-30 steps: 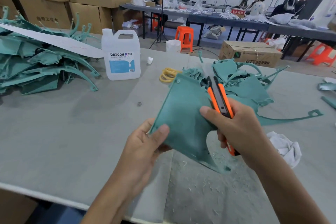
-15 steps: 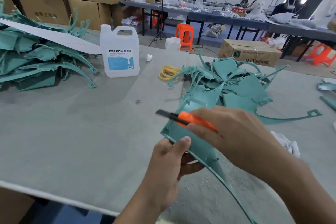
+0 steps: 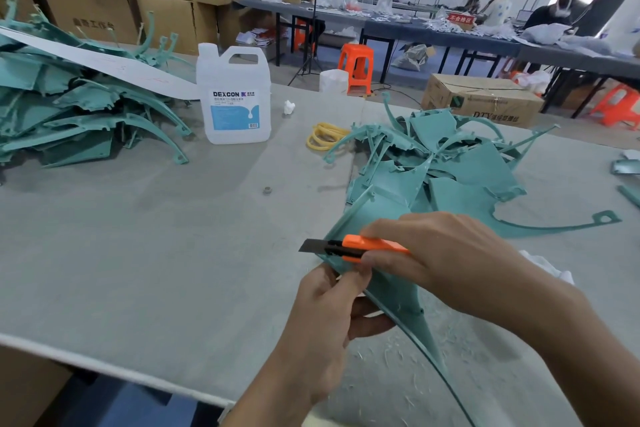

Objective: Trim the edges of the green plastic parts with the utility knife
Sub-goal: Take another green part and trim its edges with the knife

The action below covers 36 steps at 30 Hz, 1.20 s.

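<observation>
Just above the grey table (image 3: 138,253), the left hand (image 3: 325,329) pinched the near edge of a green plastic part (image 3: 394,291), thumb on top, holding it tilted off the surface. The right hand (image 3: 446,253) was wrapped round an orange utility knife (image 3: 349,245), whose extended blade pointed left across the part's upper left edge. Pale shavings (image 3: 398,367) littered the table beneath. More green parts lay heaped behind the hands (image 3: 467,166) and in a second pile (image 3: 69,114) far left, beside a white DEXCON jug (image 3: 233,94).
</observation>
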{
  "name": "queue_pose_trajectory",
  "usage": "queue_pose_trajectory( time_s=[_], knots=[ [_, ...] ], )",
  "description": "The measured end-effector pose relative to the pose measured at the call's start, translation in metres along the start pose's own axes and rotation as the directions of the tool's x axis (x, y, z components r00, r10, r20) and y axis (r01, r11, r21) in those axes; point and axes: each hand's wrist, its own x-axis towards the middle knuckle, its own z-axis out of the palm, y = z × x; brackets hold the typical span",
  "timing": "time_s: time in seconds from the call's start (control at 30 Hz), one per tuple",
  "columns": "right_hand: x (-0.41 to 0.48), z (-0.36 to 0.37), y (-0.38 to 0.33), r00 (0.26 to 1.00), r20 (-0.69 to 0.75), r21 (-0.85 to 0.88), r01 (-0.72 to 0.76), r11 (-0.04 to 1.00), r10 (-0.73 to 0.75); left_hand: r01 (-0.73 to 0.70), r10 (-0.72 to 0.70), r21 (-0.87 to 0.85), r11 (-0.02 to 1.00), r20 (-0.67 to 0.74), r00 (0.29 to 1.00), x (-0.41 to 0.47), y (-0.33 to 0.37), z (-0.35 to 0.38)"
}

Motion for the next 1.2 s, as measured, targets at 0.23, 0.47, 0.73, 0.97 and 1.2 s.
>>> queue_pose_trajectory(
  time_s=[0.23,0.47,0.73,0.97,1.2],
  knots=[
    [0.020,0.003,0.059,0.963,-0.218,-0.108,-0.182,0.977,0.155,-0.025,0.021,0.093,0.995,0.041,0.999,-0.015,-0.003,-0.005],
    [0.012,0.003,0.063,0.914,-0.354,0.140,-0.160,0.977,0.200,-0.044,0.045,0.101,0.994,-0.008,0.999,-0.016,-0.002,-0.003],
    [-0.009,-0.013,0.003,0.997,-0.061,0.054,0.060,0.997,-0.057,-0.066,0.069,0.100,0.993,-0.033,0.997,-0.015,-0.001,0.004],
    [0.024,-0.063,0.057,0.980,0.057,-0.223,-0.176,0.959,0.192,-0.055,0.060,0.117,0.992,-0.035,0.998,-0.024,-0.006,0.005],
    [0.010,-0.036,0.049,0.980,-0.198,0.028,-0.029,0.999,0.034,-0.058,0.060,0.105,0.993,-0.013,0.998,-0.021,-0.003,0.007]
  ],
)
